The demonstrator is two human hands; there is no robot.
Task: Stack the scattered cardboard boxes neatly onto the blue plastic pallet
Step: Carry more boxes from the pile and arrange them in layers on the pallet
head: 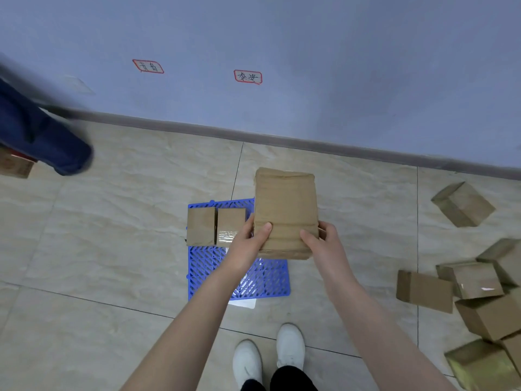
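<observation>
- Closest to me are two bare forearms reaching out over a pair of white sneakers (290,345) planted on the beige tiled floor (112,235).
- The left hand (249,241) and right hand (324,241) are both clamped on a big brown taped cardboard box (286,204). The thumbs lie on top and the fingers wrap the near corners, one hand on each side.
- That box is held up over the right side of the blue plastic lattice pallet (214,261), so it's not resting on anything.
- Two small brown cardboard boxes sit side by side, touching, on the pallet's far left part: the left one (200,230) and the right one (229,225).
- A white sheet (244,303) pokes out from under the pallet's near edge.
- Off to the right it's a mess: a tilted brown carton (462,204) on its own, a flat-lying box (424,290), and a jumbled pile of cartons (479,280) behind it.
- Far left, another person's leg in dark blue trousers (42,136) is pretty blurry, with a small printed box (15,166) beside it.
- Two red-bordered handwritten labels (248,77) are stuck on the pale blue wall.
</observation>
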